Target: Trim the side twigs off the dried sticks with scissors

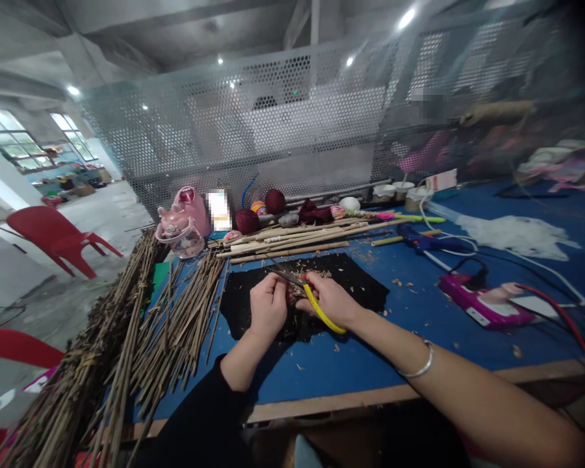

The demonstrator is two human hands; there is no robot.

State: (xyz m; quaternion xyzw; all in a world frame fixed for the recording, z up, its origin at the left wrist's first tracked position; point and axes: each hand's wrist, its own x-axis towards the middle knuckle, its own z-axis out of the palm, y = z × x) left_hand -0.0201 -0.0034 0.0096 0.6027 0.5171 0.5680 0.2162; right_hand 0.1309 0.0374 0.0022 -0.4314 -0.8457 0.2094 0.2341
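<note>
My right hand (332,300) is closed round a pair of scissors (323,314) with yellow handles. Their dark blades point up and left, towards my other hand. The fingers of my left hand (268,300) are pinched together beside the blades; what sits between them is too small to make out. Both hands are over a black cloth (359,286) strewn with small pale clippings (344,265). Left of the cloth, many thin cut sticks (188,318) lie in a loose pile on the blue tabletop (365,374).
A long bundle of brown twigs (85,354) covers the table's left edge. Bamboo sticks (292,249), maroon yarn balls (247,221) and a pink figure (179,224) line the back. Rightward lie a blue glue gun (426,240), a purple power strip (485,305) and several cords.
</note>
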